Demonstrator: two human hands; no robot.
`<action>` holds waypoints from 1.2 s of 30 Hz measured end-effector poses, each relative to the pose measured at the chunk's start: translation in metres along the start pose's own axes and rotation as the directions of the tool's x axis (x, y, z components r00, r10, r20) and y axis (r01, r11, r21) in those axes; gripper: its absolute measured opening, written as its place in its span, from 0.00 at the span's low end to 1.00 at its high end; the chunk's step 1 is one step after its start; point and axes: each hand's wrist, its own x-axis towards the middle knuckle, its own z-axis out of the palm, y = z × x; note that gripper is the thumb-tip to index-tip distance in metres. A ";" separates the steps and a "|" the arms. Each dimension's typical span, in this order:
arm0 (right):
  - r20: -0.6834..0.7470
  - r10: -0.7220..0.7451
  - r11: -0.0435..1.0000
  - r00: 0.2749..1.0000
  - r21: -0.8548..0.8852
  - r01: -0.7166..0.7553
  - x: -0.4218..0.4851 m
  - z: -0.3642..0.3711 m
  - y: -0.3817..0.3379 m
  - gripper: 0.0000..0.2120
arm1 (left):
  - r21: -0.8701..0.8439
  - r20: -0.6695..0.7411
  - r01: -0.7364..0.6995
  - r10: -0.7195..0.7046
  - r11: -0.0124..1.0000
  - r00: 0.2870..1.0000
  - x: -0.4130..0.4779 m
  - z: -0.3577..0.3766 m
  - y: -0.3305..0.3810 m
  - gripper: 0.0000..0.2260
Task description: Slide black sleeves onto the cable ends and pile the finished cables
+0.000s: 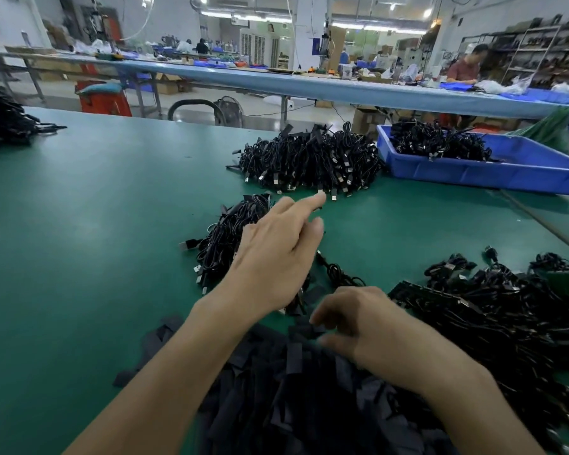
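Observation:
A heap of flat black sleeves (276, 389) lies at the near edge of the green table (96, 208). My right hand (365, 326) rests on this heap, and its fingertips pinch one black sleeve (309, 330). My left hand (276, 254) hovers with relaxed, spread fingers over a small pile of coiled black cables (230, 234), holding nothing. A larger pile of coiled cables (309, 162) with bare USB ends sits farther back. Another loose pile of cables (506, 307) lies at my right.
A blue plastic bin (493, 169) holding more cables stands at the back right. Another dark cable pile (0, 119) sits at the far left. Beyond the table runs a long blue bench with a seated person (467, 65) at the far right.

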 end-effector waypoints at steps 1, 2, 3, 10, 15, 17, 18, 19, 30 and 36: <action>0.017 0.011 1.000 1.000 0.012 -0.011 0.001 0.005 0.000 0.10 | -0.004 0.045 0.011 -0.011 1.000 0.999 0.001 0.000 -0.003 0.20; 0.034 0.026 0.999 0.999 0.026 -0.027 0.002 0.008 -0.001 0.12 | -0.024 0.095 0.029 -0.026 0.999 0.995 0.001 0.000 -0.006 0.20; 0.055 0.040 0.999 0.998 0.034 -0.042 0.003 0.011 -0.002 0.13 | -0.058 0.143 0.054 -0.045 0.997 0.989 0.001 0.000 -0.009 0.21; 0.119 0.012 0.997 0.993 0.078 -0.021 0.007 0.021 -0.006 0.17 | -0.263 0.112 0.094 -0.066 0.960 0.992 0.000 0.001 -0.023 0.09; 0.088 0.012 0.966 0.996 0.255 -0.034 0.007 0.011 -0.008 0.09 | -0.512 0.068 0.115 -0.093 0.851 0.993 0.000 0.002 -0.024 0.05; 0.058 0.026 0.939 0.998 0.342 -0.045 0.004 0.002 -0.005 0.08 | -0.550 0.078 0.119 -0.092 0.827 0.993 0.000 0.001 -0.024 0.05; 0.028 0.047 0.928 0.999 0.369 -0.054 0.002 -0.003 -0.002 0.09 | -0.547 0.078 0.113 -0.084 0.829 0.993 0.000 0.001 -0.024 0.05; -0.016 0.077 0.920 0.997 0.386 -0.065 0.000 -0.008 0.000 0.09 | -0.535 0.074 0.101 -0.072 0.839 0.995 -0.001 0.001 -0.024 0.07; -0.490 0.187 0.802 0.852 0.577 0.156 -0.010 -0.035 0.009 0.11 | -0.382 0.273 0.157 -0.051 0.911 0.961 -0.006 0.007 -0.014 0.12; -0.549 0.164 0.791 0.819 0.570 0.224 -0.010 -0.034 0.003 0.12 | -0.401 0.387 0.301 -0.137 0.865 0.912 -0.005 0.007 -0.014 0.18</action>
